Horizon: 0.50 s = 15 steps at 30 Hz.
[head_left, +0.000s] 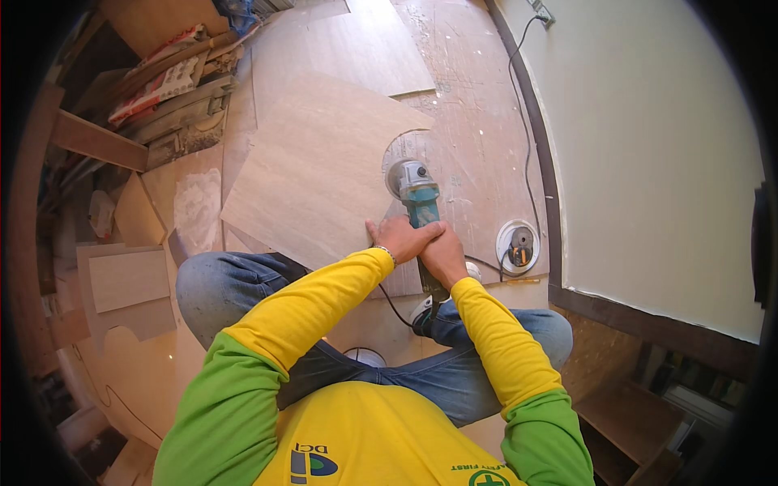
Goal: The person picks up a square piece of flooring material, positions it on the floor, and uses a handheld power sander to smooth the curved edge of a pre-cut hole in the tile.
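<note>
A teal angle grinder (pixel 422 196) with a silver head sits at the curved cutout of a large beige tile (pixel 301 170), its guarded disc at that edge. My left hand (pixel 399 240) is closed on the grinder's body, with fingertips toward the tile's lower right side. My right hand (pixel 442 257) is closed round the grinder lower down, just behind my left hand. The grinder's dark cord (pixel 391 304) hangs below toward my legs, which are bent on either side.
A white round container (pixel 517 232) with discs and a small orange item lies right. A cord (pixel 528 138) runs to a wall socket (pixel 543 14). The white wall (pixel 648 162) borders the right. Stacked boards and bags (pixel 174 89) and cut tile pieces (pixel 128 283) are left.
</note>
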### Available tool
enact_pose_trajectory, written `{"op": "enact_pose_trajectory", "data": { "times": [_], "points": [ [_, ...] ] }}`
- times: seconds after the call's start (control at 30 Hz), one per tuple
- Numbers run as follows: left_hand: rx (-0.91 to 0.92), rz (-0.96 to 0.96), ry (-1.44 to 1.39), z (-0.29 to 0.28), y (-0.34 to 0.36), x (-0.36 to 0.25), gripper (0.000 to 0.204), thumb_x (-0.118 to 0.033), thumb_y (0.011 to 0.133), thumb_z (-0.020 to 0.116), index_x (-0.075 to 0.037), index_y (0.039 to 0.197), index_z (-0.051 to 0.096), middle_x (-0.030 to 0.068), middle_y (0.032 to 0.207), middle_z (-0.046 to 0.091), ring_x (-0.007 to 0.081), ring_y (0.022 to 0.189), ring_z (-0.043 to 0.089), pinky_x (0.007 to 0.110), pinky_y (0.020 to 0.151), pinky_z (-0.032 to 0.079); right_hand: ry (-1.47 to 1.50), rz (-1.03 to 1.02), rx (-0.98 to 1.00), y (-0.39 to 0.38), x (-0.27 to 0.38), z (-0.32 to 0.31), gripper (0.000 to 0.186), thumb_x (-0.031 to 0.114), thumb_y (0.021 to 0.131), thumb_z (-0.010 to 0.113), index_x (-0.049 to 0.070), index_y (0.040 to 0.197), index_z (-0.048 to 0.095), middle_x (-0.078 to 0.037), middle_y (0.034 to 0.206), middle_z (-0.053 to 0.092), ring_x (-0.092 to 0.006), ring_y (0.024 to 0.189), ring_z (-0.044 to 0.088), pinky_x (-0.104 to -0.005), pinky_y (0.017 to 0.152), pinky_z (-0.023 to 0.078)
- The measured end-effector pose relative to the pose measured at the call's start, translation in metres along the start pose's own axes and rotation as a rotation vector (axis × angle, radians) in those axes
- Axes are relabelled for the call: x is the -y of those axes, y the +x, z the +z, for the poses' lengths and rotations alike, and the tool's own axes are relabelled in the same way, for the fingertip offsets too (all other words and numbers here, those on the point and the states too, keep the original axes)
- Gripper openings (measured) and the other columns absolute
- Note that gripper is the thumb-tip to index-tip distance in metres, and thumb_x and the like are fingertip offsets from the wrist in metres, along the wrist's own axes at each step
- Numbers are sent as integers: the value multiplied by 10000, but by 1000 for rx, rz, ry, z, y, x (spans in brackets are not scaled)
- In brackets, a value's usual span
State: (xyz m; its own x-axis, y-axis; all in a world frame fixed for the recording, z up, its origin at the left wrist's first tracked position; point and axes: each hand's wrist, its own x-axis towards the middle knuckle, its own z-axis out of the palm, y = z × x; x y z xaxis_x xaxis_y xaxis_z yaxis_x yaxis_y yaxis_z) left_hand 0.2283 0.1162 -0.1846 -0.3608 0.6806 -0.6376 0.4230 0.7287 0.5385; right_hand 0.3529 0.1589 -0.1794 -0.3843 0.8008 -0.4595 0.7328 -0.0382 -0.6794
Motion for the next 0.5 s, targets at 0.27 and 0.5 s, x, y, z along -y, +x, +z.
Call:
{"op": "enact_pose_trajectory", "data": {
  "times": [0.27,0.5],
  "points": [
    [-23,4,-14,1,3,2,1076,-841,775,537,125,1235,651,315,1308,645,415,1313,569,643,1204,35,-5,-13,-6,4,-1,2,505,436,885,667,3,1144,637,-313,1128,686,-485,1100,645,-487,912,524],
    [11,13,-30,-2,2,2,1057,-833,788,533,113,1243,652,316,1299,649,424,1311,568,646,1198,22,9,-14,-24,-2,6,-1,466,414,887,682,-8,1080,640,-307,1091,694,-468,1059,668,-473,873,535]
  ]
}}
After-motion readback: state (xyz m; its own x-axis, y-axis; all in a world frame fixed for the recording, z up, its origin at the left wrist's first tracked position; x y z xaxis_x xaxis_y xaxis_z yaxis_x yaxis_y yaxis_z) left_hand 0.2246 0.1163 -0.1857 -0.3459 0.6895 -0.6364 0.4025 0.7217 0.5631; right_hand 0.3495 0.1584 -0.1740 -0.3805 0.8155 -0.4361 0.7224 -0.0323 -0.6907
